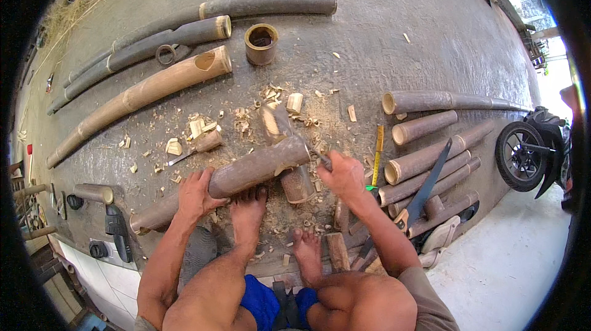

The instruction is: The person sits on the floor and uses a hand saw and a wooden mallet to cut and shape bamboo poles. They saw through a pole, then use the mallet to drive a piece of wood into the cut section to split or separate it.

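A thick bamboo tube (pixel 258 166) lies aslant before me, its right end raised on a shorter notched bamboo piece (pixel 297 184). My left hand (pixel 197 192) grips the tube from above, left of its middle. Close to the tube's right end, my right hand (pixel 342 174) is closed around a narrow dark tool (pixel 321 159) whose tip points at the rim. The fist hides most of this tool, so its kind is unclear. My left foot (pixel 247 217) presses near the tube's lower side. A chisel (pixel 196 151) with a wooden handle lies beyond it among shavings.
Long bamboo poles (pixel 148 92) lie at the far left, beside a short upright bamboo cup (pixel 261 44). To the right are several cut tubes (pixel 425 160), a handsaw (pixel 430 182) and a yellow tape measure (pixel 377 155). A motorcycle wheel (pixel 523 156) stands at the right edge.
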`<state>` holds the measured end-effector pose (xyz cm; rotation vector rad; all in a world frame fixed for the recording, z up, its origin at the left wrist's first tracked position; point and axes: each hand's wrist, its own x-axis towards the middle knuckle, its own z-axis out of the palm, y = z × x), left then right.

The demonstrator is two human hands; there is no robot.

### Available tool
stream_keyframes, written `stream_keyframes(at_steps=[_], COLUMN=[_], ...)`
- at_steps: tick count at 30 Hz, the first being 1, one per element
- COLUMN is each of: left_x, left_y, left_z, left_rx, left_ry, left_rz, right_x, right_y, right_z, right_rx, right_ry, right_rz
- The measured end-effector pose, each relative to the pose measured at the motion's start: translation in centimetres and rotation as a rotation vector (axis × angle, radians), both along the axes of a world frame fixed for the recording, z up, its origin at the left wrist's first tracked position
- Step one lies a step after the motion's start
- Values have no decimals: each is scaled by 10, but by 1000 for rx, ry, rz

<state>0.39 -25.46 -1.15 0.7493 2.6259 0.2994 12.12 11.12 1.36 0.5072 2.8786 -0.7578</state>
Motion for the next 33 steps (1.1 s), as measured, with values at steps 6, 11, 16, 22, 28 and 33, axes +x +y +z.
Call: stream_keyframes(at_steps=[6,11,16,22,28,33], left_x=[13,11,13,15,18,22], left_y=[-1,-2,0,2,0,3], left_z=[-4,-4,-3,-5,-3,-3], left_rx=[-30,0,-15,17,0,18], left_ry=[113,99,130,145,164,158], left_rz=[6,-2,3,5,12,31], right_x=[3,5,0,-4,-3,-2], right_y=[-4,-7,-11,-11,-1,-3], right_z=[-7,-8,-5,-8,-4,0], right_rx=[97,-52,-6,-38,83,-128], right_ry=[51,98,188,230,-43,307], right_rz=[36,28,53,112,-9,94])
